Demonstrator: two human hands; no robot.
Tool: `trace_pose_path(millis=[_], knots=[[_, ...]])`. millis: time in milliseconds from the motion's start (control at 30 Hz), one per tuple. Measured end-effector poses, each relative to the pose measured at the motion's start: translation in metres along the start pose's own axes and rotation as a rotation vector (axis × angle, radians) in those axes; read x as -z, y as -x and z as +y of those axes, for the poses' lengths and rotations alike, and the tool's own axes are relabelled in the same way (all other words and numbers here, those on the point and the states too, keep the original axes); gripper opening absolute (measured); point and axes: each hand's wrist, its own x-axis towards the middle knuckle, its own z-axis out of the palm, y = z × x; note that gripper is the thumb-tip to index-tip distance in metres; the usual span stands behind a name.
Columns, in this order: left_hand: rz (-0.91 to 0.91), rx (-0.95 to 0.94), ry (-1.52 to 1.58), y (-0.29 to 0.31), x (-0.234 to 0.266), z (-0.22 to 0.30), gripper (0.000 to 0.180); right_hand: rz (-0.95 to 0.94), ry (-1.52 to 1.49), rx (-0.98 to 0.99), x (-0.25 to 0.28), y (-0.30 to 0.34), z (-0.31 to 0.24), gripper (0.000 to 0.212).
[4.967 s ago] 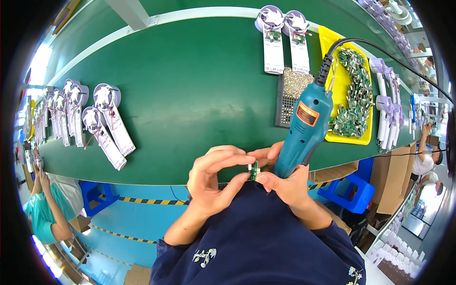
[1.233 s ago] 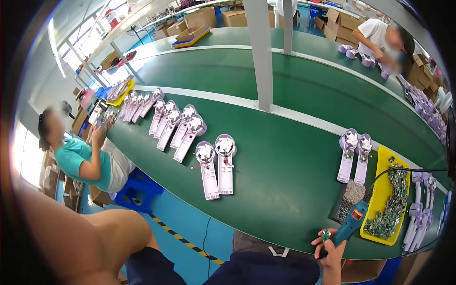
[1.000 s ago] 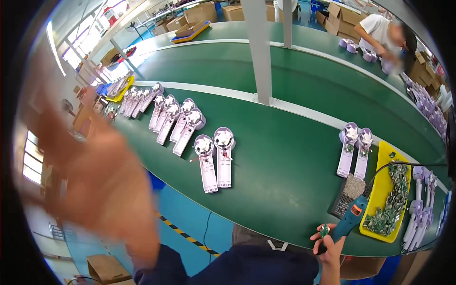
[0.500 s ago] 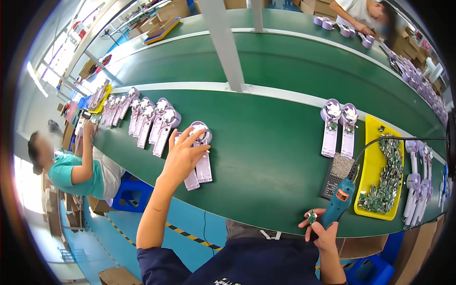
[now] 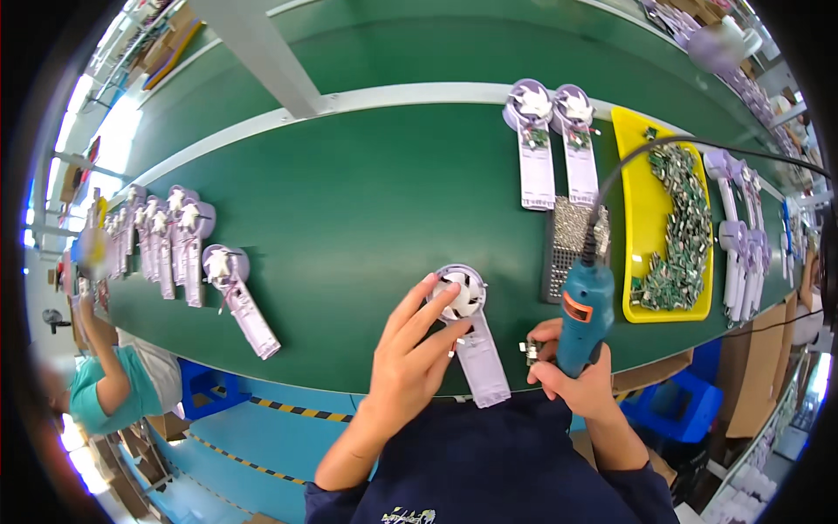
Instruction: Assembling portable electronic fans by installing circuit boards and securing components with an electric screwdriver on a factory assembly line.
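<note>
In front of me, near the table's front edge, lies a lilac handheld fan housing (image 5: 482, 362) with a white impeller in its round head. My left hand (image 5: 408, 358) grips that head, fingertips over the impeller, and small wire ends show by the fingers. My right hand (image 5: 580, 380) is wrapped round a teal electric screwdriver (image 5: 587, 316), whose cord runs up and right. The same hand pinches a small circuit board (image 5: 531, 351) between its fingertips, just right of the housing. Another fan housing (image 5: 244, 310) lies tilted further left.
Two housings with boards (image 5: 535, 170) stand beyond a dark tray of screws (image 5: 569, 253). A yellow tray (image 5: 639, 218) holds many circuit boards; more lilac housings (image 5: 735, 236) lie right of it. Several housings (image 5: 188, 253) line the left. A co-worker in teal (image 5: 118, 389) sits at far left.
My left hand has brought one fan housing rightward to in front of me, leaving another behind. My right hand still holds the screwdriver and board. The view has shifted.
</note>
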Motion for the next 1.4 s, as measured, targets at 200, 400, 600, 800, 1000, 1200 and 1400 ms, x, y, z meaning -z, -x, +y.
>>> trace_pose_path(millis=[200,400,600,800,1000,1200,1400], knots=[[0.285,0.221,0.061,0.019,-0.027,0.013,0.030,-0.030,0.235,0.135,-0.005,-0.014,-0.001,0.038],[0.268,0.378,0.267,0.020,-0.031,0.013,0.013,-0.149,0.616,0.292,-0.015,-0.029,-0.016,0.036],[0.272,0.438,0.328,0.015,-0.030,0.013,0.018,-0.206,0.703,0.328,-0.026,-0.038,-0.021,0.043],[0.250,0.409,0.322,0.017,-0.027,0.010,0.020,-0.213,0.754,0.308,-0.031,-0.041,-0.023,0.046],[0.224,0.440,0.343,0.015,-0.024,0.012,0.019,-0.156,0.768,0.281,-0.036,-0.039,-0.021,0.041],[0.236,0.532,0.487,0.015,-0.028,0.015,0.018,-0.038,0.686,0.255,-0.035,-0.037,-0.007,0.036],[0.208,0.561,0.497,0.013,-0.025,0.015,0.019,0.106,0.465,0.080,-0.044,-0.037,-0.003,0.027]])
